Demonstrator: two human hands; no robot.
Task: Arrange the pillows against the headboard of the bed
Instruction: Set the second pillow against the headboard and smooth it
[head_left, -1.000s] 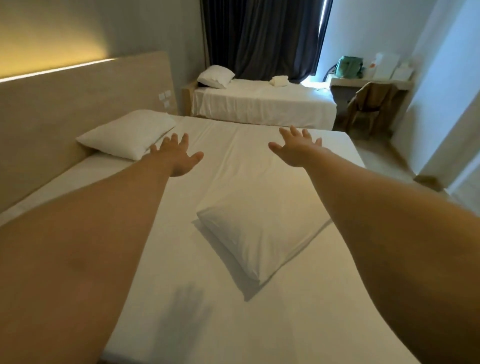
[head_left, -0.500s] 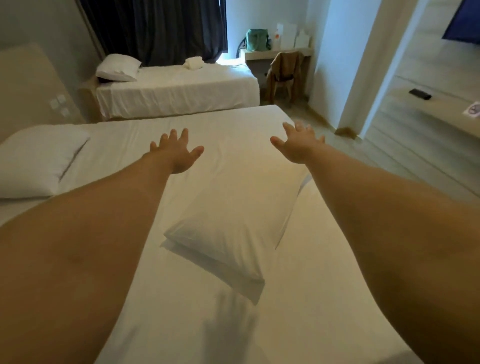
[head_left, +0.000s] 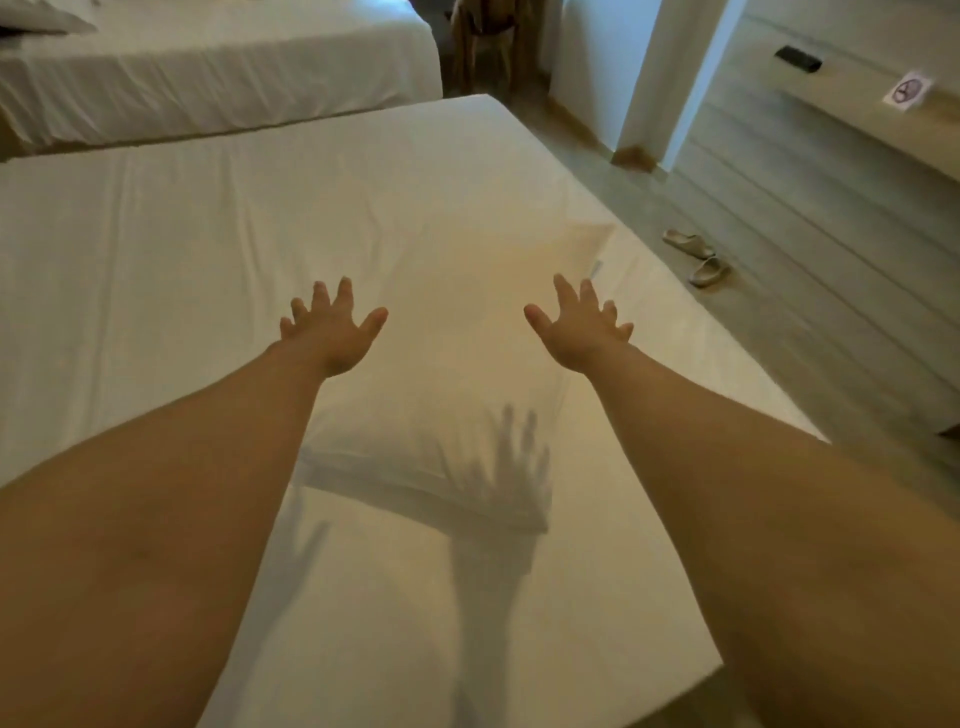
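Bare forearms — no sleeves, no rings

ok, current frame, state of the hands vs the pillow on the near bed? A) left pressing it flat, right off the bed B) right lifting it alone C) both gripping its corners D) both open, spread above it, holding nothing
D: the left hand and right hand hang open with fingers spread over the pillow, casting shadows on it, neither gripping it.

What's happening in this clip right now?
A person is reaching with both arms over a white pillow lying flat in the middle of the bed. The left hand and right hand are spread open above it, holding nothing. The pillow is not yet picked up, and the headboard is out of view. A pair of slippers sits on the floor beside the bed.
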